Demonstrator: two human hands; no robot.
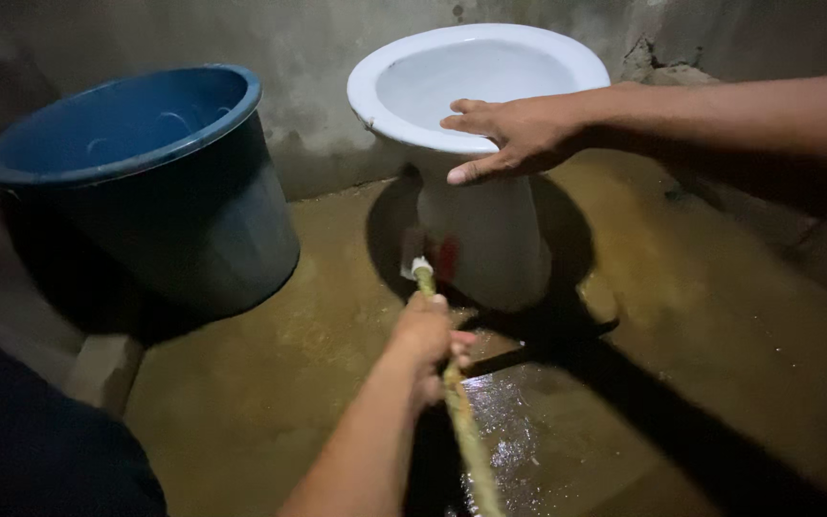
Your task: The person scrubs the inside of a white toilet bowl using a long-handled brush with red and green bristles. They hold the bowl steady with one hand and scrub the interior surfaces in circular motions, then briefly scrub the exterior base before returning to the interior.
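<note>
The white toilet [476, 86] stands against the back wall [308, 57], with the blue bucket [160, 182] near its left. Between them runs a narrow gap of wet floor [337, 249]. Right of the toilet, the floor lies open.

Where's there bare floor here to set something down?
Bare wet floor lies right of the toilet, and between the blue bucket and pedestal. It is crowded at the base, where the left hand holds the brush handle; the right hand rests on the rim.
</note>
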